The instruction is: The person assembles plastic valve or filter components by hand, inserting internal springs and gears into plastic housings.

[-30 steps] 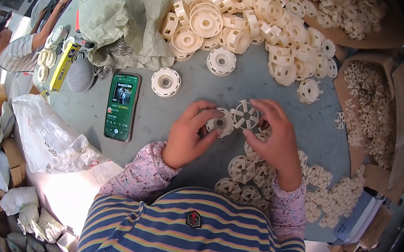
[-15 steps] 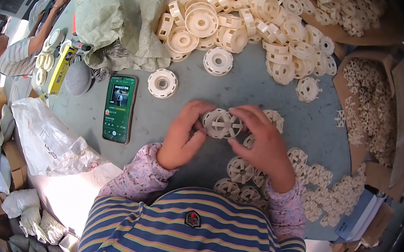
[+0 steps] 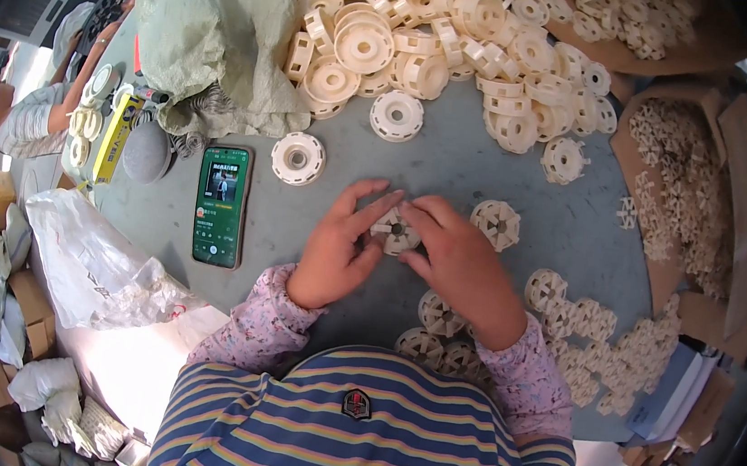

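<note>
Between my two hands is a cream plastic spoked wheel part (image 3: pixel 399 237), held just above the table. My left hand (image 3: pixel 341 246) closes on its left edge, fingertips over the top. From the right, my right hand (image 3: pixel 461 269) grips the same part with thumb and fingers, hiding much of its rim. A similar spoked part (image 3: pixel 494 225) lies just right of my right hand. More assembled wheels, one of them a spoked wheel (image 3: pixel 439 315), lie between my right forearm and my body. Two flanged rings, a near ring (image 3: pixel 297 159) and a farther ring (image 3: pixel 396 115), lie beyond my hands.
A big heap of cream rings (image 3: pixel 430 43) covers the far side of the grey table (image 3: pixel 248 302). Small star-shaped pieces (image 3: pixel 643 352) spread at right, beside a cardboard box (image 3: pixel 738 226). Left are a phone (image 3: pixel 221 208), a woven sack (image 3: pixel 218 26) and another person (image 3: pixel 36 111).
My hands have drawn closer together around the wheel part, covering more of it. The part has turned slightly and shifted a little left.
</note>
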`<action>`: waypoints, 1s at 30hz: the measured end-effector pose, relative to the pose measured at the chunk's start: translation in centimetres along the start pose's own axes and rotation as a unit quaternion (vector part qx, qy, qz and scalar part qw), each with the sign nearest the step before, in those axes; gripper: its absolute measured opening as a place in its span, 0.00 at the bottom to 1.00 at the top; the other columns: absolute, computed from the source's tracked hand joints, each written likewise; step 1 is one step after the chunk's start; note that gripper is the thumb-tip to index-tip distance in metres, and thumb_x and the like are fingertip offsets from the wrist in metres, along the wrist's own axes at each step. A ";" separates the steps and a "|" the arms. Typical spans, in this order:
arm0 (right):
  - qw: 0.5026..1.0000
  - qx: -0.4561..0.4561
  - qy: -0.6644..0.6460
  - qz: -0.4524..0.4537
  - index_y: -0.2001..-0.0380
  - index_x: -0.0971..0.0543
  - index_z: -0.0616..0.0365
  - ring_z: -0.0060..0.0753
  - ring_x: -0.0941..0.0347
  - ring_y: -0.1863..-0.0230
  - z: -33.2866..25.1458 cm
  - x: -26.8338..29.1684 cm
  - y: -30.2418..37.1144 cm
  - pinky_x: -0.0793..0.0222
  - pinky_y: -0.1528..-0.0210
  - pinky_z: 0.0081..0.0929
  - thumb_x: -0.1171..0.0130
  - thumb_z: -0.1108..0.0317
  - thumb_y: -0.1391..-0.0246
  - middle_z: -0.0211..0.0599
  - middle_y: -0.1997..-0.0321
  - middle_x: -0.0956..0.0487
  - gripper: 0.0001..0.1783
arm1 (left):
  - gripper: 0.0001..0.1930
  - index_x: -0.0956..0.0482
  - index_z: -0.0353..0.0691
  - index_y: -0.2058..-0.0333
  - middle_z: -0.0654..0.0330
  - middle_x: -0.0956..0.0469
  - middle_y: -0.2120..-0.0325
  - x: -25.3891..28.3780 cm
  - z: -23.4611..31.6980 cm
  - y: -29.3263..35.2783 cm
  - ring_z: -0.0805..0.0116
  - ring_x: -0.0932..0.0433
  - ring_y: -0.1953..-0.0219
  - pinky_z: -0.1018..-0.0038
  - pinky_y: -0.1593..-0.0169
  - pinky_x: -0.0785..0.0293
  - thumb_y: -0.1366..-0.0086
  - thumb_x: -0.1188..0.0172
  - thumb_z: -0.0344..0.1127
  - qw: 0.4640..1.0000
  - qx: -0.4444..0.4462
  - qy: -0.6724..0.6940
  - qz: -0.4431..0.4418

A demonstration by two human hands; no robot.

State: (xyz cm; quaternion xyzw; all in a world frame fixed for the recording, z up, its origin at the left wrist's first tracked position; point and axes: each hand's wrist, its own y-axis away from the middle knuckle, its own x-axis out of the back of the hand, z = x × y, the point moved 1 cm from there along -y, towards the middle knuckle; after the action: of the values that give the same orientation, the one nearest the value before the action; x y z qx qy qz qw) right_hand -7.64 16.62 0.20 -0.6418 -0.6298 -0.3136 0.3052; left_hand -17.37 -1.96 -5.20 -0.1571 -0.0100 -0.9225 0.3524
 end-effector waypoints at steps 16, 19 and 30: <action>0.863 -0.339 0.274 0.256 0.37 0.19 0.54 0.56 0.23 0.37 28.9 14.4 14.0 0.26 0.34 0.49 0.24 0.58 0.46 0.50 0.36 0.21 0.33 | 0.35 0.26 0.40 0.33 0.47 0.25 0.38 5.4 -1.4 -0.6 0.40 0.20 0.42 0.56 0.44 0.18 0.37 0.25 0.39 0.889 0.035 -0.394 0.232; 0.920 -0.308 0.105 0.219 0.34 0.22 0.54 0.52 0.21 0.42 22.5 12.2 12.2 0.23 0.39 0.45 0.22 0.63 0.49 0.47 0.38 0.21 0.38 | 0.35 0.26 0.40 0.34 0.47 0.23 0.38 4.5 0.2 -0.1 0.41 0.19 0.42 0.57 0.44 0.18 0.39 0.24 0.38 0.929 0.022 -0.340 0.148; 0.978 -0.153 0.061 0.127 0.33 0.22 0.57 0.35 0.22 0.55 15.0 9.6 10.5 0.21 0.50 0.29 0.21 0.69 0.53 0.41 0.40 0.21 0.41 | 0.33 0.20 0.45 0.38 0.55 0.20 0.43 0.6 2.1 0.0 0.50 0.14 0.49 0.63 0.52 0.15 0.44 0.21 0.35 0.972 -0.066 -0.219 0.051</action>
State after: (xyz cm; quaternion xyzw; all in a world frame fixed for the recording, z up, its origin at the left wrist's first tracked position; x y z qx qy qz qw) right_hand 3.23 34.13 -1.41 -0.7355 -0.4676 -0.4034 0.2785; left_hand -17.18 -2.11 -3.01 -0.3785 -0.0178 -0.8454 0.3766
